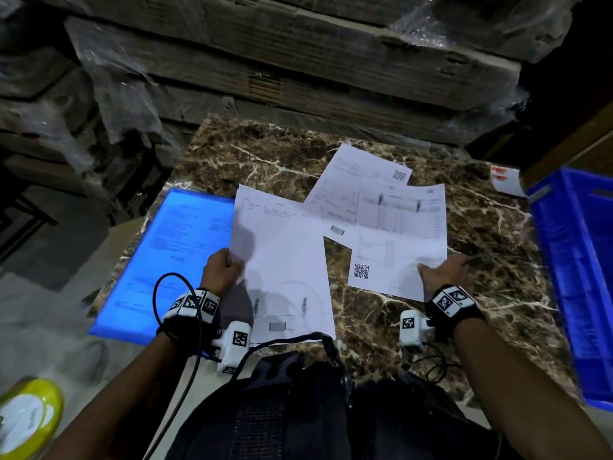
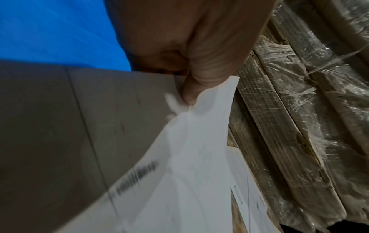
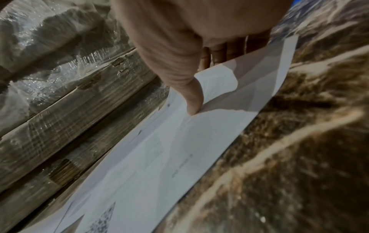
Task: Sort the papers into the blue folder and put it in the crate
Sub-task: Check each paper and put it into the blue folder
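The job was at the gathering step. Loose papers lay spread on the brown marble counter (image 1: 481,227), and they were not in the blue folder (image 1: 166,260) yet.

The left hand (image 1: 220,272) was pinching the left edge of a big sheet (image 1: 282,260), thumb on top and fingers curled under. In the left wrist view the sheet (image 2: 189,157) bent up off the counter where the thumb (image 2: 201,82) squeezed it. The right hand (image 1: 444,270) was grasping the near right corner of a second sheet (image 1: 391,260), the one with a square code printed on it. In the right wrist view its thumb (image 3: 189,94) pressed on top and the fingers (image 3: 229,52) tucked under the lifted corner.

Two more sheets (image 1: 381,194) lay at about 12 o'clock from the right hand, partly under the others.

The blue folder lay flat at 9 o'clock from the left hand, right beside the big sheet (a page already showed through its cover). The blue crate (image 1: 580,277) stood at 3 o'clock, at the right edge of the counter.

Next, I think, the hands needed to bring the sheets together into one neat pile. Paper is thin and floppy, so a gentle, steady hold would matter. Then the pile would need to slide into the folder, and the folder would go across to the crate.
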Action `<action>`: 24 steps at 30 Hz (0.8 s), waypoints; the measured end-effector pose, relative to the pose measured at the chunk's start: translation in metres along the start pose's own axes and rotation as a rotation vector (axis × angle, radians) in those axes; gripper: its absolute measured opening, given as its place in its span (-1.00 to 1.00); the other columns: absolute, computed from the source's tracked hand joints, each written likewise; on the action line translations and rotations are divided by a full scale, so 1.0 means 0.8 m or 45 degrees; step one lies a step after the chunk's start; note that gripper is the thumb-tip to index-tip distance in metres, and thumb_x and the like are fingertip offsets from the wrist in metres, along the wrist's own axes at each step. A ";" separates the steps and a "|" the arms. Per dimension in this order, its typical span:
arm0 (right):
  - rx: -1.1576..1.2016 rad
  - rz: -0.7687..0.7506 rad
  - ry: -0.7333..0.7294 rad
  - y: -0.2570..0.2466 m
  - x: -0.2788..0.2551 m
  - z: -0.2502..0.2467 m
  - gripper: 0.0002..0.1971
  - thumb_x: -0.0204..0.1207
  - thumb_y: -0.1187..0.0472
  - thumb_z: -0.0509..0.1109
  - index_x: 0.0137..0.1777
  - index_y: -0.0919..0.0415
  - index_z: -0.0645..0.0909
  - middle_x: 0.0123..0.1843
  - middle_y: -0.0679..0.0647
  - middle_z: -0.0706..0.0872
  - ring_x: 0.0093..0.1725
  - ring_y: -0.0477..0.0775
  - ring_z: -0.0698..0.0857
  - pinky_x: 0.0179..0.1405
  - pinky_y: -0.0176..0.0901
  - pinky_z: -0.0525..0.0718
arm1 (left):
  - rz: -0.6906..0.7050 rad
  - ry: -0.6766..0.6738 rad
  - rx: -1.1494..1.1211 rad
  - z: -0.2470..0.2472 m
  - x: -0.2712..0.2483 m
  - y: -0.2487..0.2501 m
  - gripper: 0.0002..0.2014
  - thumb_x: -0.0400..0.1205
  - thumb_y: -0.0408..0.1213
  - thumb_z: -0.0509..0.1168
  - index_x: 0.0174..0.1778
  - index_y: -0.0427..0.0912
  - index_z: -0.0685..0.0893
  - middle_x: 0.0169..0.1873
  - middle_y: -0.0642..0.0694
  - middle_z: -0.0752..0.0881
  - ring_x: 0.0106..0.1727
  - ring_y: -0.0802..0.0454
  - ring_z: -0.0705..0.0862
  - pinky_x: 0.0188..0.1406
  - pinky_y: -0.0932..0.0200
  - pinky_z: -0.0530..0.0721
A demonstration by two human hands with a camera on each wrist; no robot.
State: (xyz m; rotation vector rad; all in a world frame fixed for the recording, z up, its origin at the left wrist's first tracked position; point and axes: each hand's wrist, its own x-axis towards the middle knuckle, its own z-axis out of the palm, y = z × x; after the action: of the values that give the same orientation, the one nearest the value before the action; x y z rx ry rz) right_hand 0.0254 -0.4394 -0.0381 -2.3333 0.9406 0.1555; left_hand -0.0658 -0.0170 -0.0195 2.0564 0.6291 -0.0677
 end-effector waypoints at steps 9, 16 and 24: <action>0.426 -0.023 -0.104 -0.022 -0.040 -0.022 -0.70 0.55 0.47 0.28 0.26 0.34 0.58 0.23 0.28 0.69 0.16 0.34 0.67 0.09 0.01 0.63 | -0.034 0.064 0.029 -0.002 0.004 -0.001 -0.74 0.50 -0.51 0.29 -0.47 -0.21 0.43 -0.44 -0.21 0.55 -0.29 -0.10 0.56 -0.24 -0.08 0.56; 0.593 0.010 -0.214 -0.015 -0.043 -0.028 -0.87 0.56 0.45 0.34 -0.18 0.27 0.63 0.05 0.29 0.74 0.05 0.30 0.70 0.00 0.07 0.63 | 0.001 0.139 0.109 -0.008 0.009 -0.007 -0.67 0.57 -0.36 0.35 -0.45 -0.23 0.36 -0.37 -0.30 0.51 -0.26 -0.09 0.49 -0.16 -0.15 0.57; 0.726 -0.056 -0.325 -0.018 -0.067 -0.032 -0.88 0.56 0.38 0.39 -0.19 0.19 0.63 -0.02 0.27 0.77 0.02 0.34 0.74 0.10 0.34 0.71 | -0.064 0.169 0.208 -0.025 0.008 -0.006 -0.67 0.58 -0.31 0.35 -0.43 -0.24 0.37 -0.34 -0.32 0.51 -0.18 -0.29 0.59 -0.16 -0.09 0.52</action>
State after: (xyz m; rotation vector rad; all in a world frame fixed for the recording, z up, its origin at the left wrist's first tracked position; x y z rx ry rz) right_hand -0.0074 -0.4143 0.0071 -1.7577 0.6936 0.1408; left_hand -0.0664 0.0035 -0.0143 2.2163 0.7796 -0.0118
